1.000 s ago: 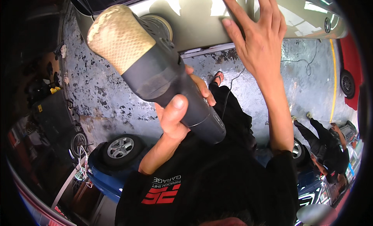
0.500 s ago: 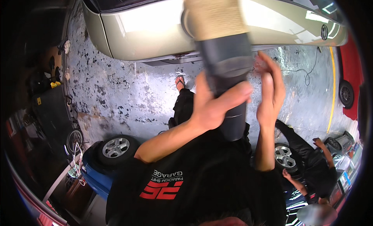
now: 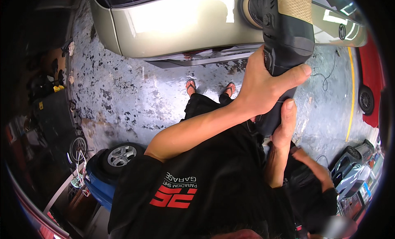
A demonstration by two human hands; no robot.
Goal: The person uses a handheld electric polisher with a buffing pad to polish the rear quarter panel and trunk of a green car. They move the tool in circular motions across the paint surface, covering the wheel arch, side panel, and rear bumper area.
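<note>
A black cordless polisher (image 3: 290, 41) with a tan textured cover on its head is held up in front of me. Its round pad (image 3: 252, 9) faces the beige car's glossy panel (image 3: 181, 17) and appears to be against it. My left hand (image 3: 263, 89) is wrapped round the polisher's body, thumb laid across the top. Lower down, my right hand (image 3: 284, 124) is closed round the rear end of the same tool, its thumb pointing up along the side. Most of the fingers of both hands are hidden behind the polisher.
A co-worker in black (image 3: 310, 189) is close by at the lower right. A wheel (image 3: 122, 155) and a blue car part are at lower left. A red car (image 3: 370, 74) stands at the far right, and a thin cable (image 3: 325, 80) lies on the worn grey floor.
The polisher and my left hand have moved to the right along the car. My right hand, open beside the tool before, has closed round its rear end. The co-worker has shifted.
</note>
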